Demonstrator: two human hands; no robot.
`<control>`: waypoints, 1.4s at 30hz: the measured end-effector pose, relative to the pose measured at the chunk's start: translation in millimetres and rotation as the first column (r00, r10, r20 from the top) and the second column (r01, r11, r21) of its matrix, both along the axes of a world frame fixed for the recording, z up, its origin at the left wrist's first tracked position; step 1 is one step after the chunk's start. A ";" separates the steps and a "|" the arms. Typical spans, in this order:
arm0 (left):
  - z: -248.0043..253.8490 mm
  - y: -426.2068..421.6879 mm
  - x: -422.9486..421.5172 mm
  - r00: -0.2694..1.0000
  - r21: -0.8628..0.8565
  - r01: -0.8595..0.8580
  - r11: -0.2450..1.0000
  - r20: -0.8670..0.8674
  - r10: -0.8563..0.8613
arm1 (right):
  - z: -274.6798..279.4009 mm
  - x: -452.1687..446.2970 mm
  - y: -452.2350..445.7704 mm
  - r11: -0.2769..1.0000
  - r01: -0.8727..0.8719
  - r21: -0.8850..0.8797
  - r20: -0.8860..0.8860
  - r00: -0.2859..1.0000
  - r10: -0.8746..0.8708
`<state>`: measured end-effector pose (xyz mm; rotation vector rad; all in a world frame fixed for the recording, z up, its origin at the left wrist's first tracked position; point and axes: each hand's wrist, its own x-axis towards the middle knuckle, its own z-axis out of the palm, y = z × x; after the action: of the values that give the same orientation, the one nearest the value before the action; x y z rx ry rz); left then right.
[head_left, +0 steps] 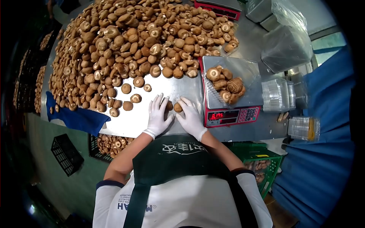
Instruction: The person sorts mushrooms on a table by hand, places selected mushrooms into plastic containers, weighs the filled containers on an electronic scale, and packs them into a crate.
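Note:
My left hand (156, 116), in a white glove, lies low over the metal table with a brown mushroom (169, 106) between its thumb and fingers. Close beside it, my gloved right hand (191, 118) has its thumb and fingertips around another mushroom (177, 107). The two hands face each other near the table's front edge, partly covering what they hold. To the right stands a red digital scale (232, 116) with lit red digits. On its plate, a clear plastic tray (210, 85) holds several mushrooms (235, 85).
A large mushroom heap (125, 41) covers the table's back and left. Stacked clear trays (278, 95) and a plastic-wrapped stack (287, 47) stand right. A second scale (218, 9) is at the back. Blue cloth (78, 117) hangs over the left edge; a green crate (270, 163) sits below right.

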<state>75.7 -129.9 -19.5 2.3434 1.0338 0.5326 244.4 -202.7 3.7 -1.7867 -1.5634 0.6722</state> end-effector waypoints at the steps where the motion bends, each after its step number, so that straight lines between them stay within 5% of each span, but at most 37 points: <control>1: 3.5 1.6 3.7 0.999 0.015 0.011 1.000 0.042 -0.012 | 17.1 2.5 -3.3 0.997 0.010 0.080 -0.046 0.999 -0.006; 4: 19.5 11.3 25.0 0.981 0.050 0.041 0.998 0.187 -0.050 | 62.6 21.5 -12.5 0.968 0.089 0.233 -0.160 0.986 -0.052; 10: 76.8 42.2 109.3 0.889 0.162 0.147 0.976 0.411 -0.202 | 109.5 102.6 -13.1 0.793 0.411 0.450 0.126 0.849 -0.512; 17: 77.8 59.3 166.3 0.957 0.227 0.209 0.951 0.151 -0.247 | 82.3 140.5 -10.8 0.856 0.401 0.326 0.303 0.814 -0.496; 20: 88.1 64.5 169.8 0.971 0.202 0.201 0.958 0.090 -0.223 | 82.1 144.2 -13.7 0.818 0.473 0.328 0.121 0.837 -0.533; 23: 92.2 68.4 170.1 0.970 0.128 0.193 0.973 0.121 -0.209 | 81.6 154.2 -16.7 0.779 0.579 0.240 -0.381 0.795 -0.473; 25: 100.4 70.5 168.1 0.973 0.037 0.233 0.972 -0.006 -0.233 | 85.9 159.2 -14.1 0.758 0.575 0.309 -0.407 0.800 -0.441; 26: 95.8 71.0 168.8 0.977 0.138 0.199 0.970 0.049 -0.207 | 86.1 161.4 -11.8 0.746 0.566 0.351 -0.400 0.811 -0.427; 28: 84.1 73.5 171.5 0.971 0.328 0.110 0.938 0.167 -0.173 | 93.3 160.5 -6.4 0.765 0.502 0.404 -0.182 0.864 -0.470; 30: 74.1 78.8 171.6 0.978 0.200 0.090 0.976 0.168 -0.124 | 96.7 153.9 1.0 0.765 0.408 0.498 0.061 0.863 -0.501; 33: 63.7 77.7 176.2 0.947 -0.013 0.025 1.000 0.322 -0.019 | 78.8 153.0 5.7 0.900 0.264 0.348 0.447 0.797 -0.407; 40: 58.9 74.1 169.9 0.927 0.052 0.242 0.969 0.283 -0.247 | 68.6 164.7 -2.2 0.924 0.240 0.297 0.430 0.831 -0.353; 42: 58.8 84.4 167.4 0.895 -0.067 0.384 0.921 0.273 -0.353 | 67.7 168.3 -4.1 0.933 0.213 0.291 0.436 0.838 -0.327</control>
<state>243.1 -45.4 39.2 2.2156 0.4698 0.5851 412.7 -206.8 71.4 -2.0344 -1.5617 -0.1074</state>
